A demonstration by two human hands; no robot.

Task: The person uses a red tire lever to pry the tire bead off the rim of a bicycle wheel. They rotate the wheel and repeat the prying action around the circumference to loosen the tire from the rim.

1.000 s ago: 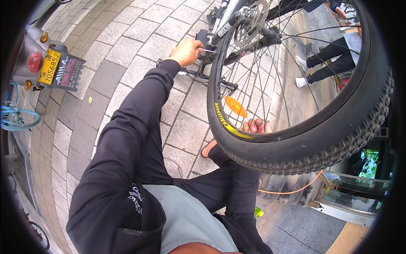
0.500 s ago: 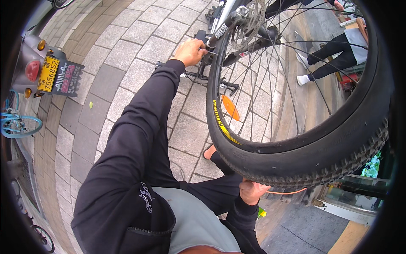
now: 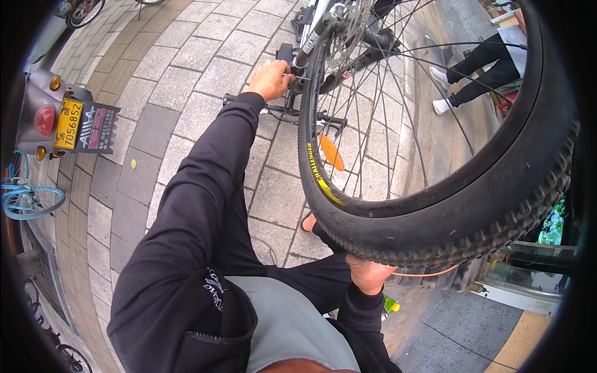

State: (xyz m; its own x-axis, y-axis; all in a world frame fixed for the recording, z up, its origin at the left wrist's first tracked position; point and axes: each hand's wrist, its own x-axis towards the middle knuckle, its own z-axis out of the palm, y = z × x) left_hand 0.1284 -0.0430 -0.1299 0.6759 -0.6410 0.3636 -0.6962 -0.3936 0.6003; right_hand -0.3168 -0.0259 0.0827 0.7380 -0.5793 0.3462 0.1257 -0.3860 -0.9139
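A bicycle wheel with a black knobby tire fills the right side of the view, close to me. Its thin spokes carry an orange reflector, and a disc brake rotor sits near the top. My left hand reaches out beside the fork, fingers pinched together. A thin silver rod shows between the fingertips and the tire; what it belongs to is unclear. Against the tire's near tread rests my right hand, curled, its fingertips hidden by the rubber.
At the left stands a scooter with a yellow plate, and a light-blue bicycle is below it. Beyond the spokes, a person in dark trousers is on the steps. A glass case stands at the lower right.
The wheel and its reflector sit slightly further left in the view, and the whole scene has shifted a little. Both hands keep their places on the bicycle.
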